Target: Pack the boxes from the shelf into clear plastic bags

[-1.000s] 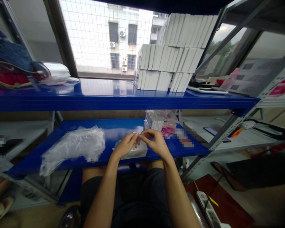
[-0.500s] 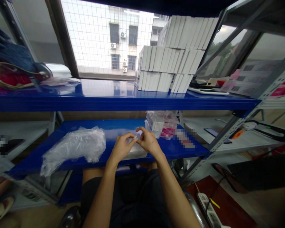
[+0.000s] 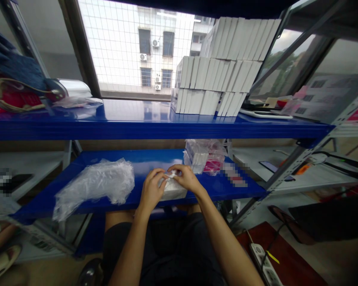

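A clear plastic bag with pale, boxy contents sits at the front of the blue lower shelf, between my hands. My left hand pinches the gathered top of this bag from the left. From the right, my right hand has its thumb and fingers closed on the same twisted plastic. The fingertips of both hands nearly meet there. A heap of clear plastic bags lies to the left of my left hand. Just behind my right hand stands a wrapped stack of white boxes.
Several rows of white boxes are piled on the upper blue shelf, which crosses above my hands. A pink packet rests right of the wrapped stack. A power strip lies on the floor at the right.
Both hands have shifted on the bag's top, and the plastic between them is now bunched into a tight twist. My left fingers have curled over more.
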Tool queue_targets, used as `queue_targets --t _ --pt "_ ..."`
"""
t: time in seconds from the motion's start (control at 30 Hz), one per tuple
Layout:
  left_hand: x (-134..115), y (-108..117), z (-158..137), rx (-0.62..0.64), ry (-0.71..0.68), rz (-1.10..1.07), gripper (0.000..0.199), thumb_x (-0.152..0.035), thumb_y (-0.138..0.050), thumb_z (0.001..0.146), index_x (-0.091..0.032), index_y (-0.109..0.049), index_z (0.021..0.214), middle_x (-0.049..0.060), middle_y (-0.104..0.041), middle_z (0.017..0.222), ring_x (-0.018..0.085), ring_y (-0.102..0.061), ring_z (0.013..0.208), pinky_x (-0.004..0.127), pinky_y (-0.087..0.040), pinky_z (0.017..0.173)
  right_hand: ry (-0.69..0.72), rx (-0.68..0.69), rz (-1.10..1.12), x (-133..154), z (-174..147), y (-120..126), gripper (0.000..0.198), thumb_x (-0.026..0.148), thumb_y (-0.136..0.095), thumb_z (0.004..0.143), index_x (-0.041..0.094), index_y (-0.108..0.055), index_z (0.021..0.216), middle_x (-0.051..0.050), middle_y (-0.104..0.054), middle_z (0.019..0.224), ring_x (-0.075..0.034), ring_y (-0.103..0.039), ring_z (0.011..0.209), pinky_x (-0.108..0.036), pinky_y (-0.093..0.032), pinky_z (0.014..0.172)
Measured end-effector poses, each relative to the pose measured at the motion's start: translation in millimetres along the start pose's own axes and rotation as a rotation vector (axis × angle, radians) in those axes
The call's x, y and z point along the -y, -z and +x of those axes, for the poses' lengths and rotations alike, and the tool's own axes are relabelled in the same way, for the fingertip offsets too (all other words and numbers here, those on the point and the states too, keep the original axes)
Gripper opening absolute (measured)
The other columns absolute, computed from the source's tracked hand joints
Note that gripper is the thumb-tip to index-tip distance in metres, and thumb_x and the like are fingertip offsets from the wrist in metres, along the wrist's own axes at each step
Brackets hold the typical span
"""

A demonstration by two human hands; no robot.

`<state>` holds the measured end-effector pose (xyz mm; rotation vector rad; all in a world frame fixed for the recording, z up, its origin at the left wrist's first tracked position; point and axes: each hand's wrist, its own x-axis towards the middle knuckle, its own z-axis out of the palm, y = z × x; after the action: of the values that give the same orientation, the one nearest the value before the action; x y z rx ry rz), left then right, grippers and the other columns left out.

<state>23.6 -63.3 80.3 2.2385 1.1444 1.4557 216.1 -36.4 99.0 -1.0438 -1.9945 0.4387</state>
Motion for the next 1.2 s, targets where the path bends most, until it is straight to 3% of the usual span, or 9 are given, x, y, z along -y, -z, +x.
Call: queue_targets --t 0.1,0.23,0.4,0.5,0.6,0.73,0.87,1.07,1.2 --pt "9 -5 -3 -0.031 -0.002 0.069 0.016 -0.009 -0.06 0.088 -0.022 -0.071 0.09 0.008 -0.069 0.108 0.025 -0.064 0.106 0.04 -0.051 0.098 -0.083 0.002 0.236 -2 -5 3 0.023 0.027 -0.077 0.079 0.02 -0.078 0.101 -0.006 -0.078 0.1 -0.021 -0.07 0.087 -0.032 -0.053 0.081" --pt "12 -10 -3 -0.056 -0.025 0.077 0.009 -0.017 -0.064 0.091 -0.022 -0.07 0.087 0.007 -0.07 0.106 0.025 -0.064 0.105 0.04 -0.051 0.097 -0.207 0.009 0.44 -2 -8 5 0.03 0.045 -0.08 0.08 0.019 -0.078 0.094 -0.007 -0.079 0.091 -0.022 -0.072 0.082 -0.034 -0.056 0.078" --pt "8 -7 -8 -0.106 0.021 -0.017 0.01 -0.026 -0.065 0.093 -0.022 -0.063 0.084 0.008 -0.07 0.12 0.026 -0.062 0.116 0.043 -0.048 0.104 -0.178 -0.093 0.194 -10 -6 9 0.028 0.047 -0.069 0.089 0.02 -0.071 0.082 -0.007 -0.076 0.083 -0.023 -0.07 0.078 -0.034 -0.054 0.074" --pt "11 -4 -17 -0.176 0.129 0.006 0.011 -0.025 -0.065 0.091 -0.022 -0.06 0.081 0.009 -0.066 0.132 0.028 -0.058 0.125 0.048 -0.044 0.11 -0.07 -0.155 -0.003 -26 -7 13 0.025 0.041 -0.062 0.093 0.022 -0.061 0.077 -0.012 -0.075 0.106 -0.026 -0.069 0.1 -0.037 -0.052 0.085" --pt "18 -3 -28 -0.232 0.252 0.048 0.014 -0.025 -0.059 0.092 -0.022 -0.061 0.078 0.009 -0.067 0.129 0.029 -0.06 0.122 0.049 -0.045 0.11 -0.07 -0.155 -0.019 -45 -14 12 0.025 0.038 -0.057 0.093 0.023 -0.053 0.073 -0.014 -0.073 0.115 -0.027 -0.067 0.112 -0.038 -0.05 0.091" --pt "29 -1 -37 -0.223 0.298 0.04 0.026 -0.03 -0.05 0.097 -0.021 -0.066 0.077 0.011 -0.067 0.12 0.027 -0.065 0.112 0.045 -0.052 0.101 -0.168 -0.126 -0.014 -59 -30 7 0.029 0.042 -0.055 0.094 0.024 -0.049 0.073 -0.007 -0.074 0.093 -0.021 -0.067 0.081 -0.031 -0.047 0.073" --pt "31 -1 -37 -0.199 0.286 -0.028 0.027 -0.034 -0.05 0.097 -0.02 -0.067 0.081 0.011 -0.067 0.113 0.025 -0.066 0.104 0.039 -0.058 0.088 -0.202 -0.167 -0.046 -61 -41 2 0.034 0.048 -0.055 0.095 0.024 -0.048 0.073 0.004 -0.055 0.062 -0.015 -0.049 0.056 -0.027 -0.035 0.057" --pt "29 -4 -37 -0.241 0.373 -0.068 0.026 -0.037 -0.05 0.095 -0.02 -0.066 0.084 0.011 -0.065 0.108 0.025 -0.065 0.102 0.037 -0.06 0.082 -0.257 -0.21 0.086 -65 -44 -2 0.039 0.056 -0.06 0.092 0.024 -0.049 0.073 0.005 -0.052 0.061 -0.015 -0.05 0.058 -0.027 -0.04 0.058" --pt "26 -8 -51 -0.336 0.475 -0.076 0.025 -0.042 -0.05 0.096 -0.021 -0.063 0.097 0.011 -0.06 0.111 0.026 -0.062 0.105 0.04 -0.059 0.083 -0.324 -0.113 0.374 -64 -60 -4 0.041 0.063 -0.063 0.088 0.024 -0.058 0.099 0.001 -0.066 0.078 -0.019 -0.065 0.075 -0.031 -0.054 0.072"
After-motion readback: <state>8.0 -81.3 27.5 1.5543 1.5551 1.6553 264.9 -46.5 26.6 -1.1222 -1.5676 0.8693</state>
